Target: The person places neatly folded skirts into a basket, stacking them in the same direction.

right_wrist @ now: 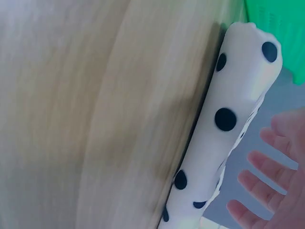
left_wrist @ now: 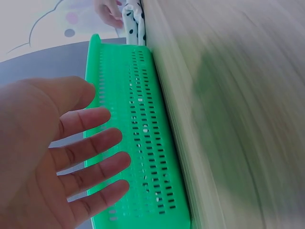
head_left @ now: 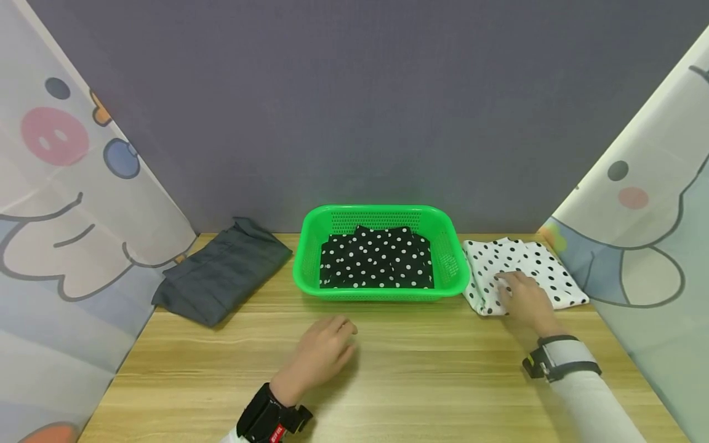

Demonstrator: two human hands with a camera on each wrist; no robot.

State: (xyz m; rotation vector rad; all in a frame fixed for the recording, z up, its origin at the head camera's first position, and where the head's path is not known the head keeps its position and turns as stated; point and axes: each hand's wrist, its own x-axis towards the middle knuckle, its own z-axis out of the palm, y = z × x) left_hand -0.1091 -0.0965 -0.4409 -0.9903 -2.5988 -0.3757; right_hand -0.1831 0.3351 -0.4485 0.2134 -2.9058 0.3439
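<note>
In the head view a folded white cloth with black dots (head_left: 534, 258) lies at the right, and my right hand (head_left: 526, 298) is over its near left part. The right wrist view shows that hand's fingers (right_wrist: 259, 188) spread apart beside the thick folded edge, holding nothing. My left hand (head_left: 321, 347) hovers over the table in front of the green basket (head_left: 382, 295), its fingers loosely bent with nothing in them. Inside the basket sits a folded black cloth with white dots (head_left: 382, 258). Its perforated side wall appears behind the left fingers in the left wrist view.
A folded dark grey cloth (head_left: 221, 274) lies on the wooden table (head_left: 410, 369) left of the basket. Behind the table rises a dark grey wall (head_left: 354, 111). Cartoon-printed panels (head_left: 72, 203) stand along both sides. The white dotted cloth lies close against the basket's right end.
</note>
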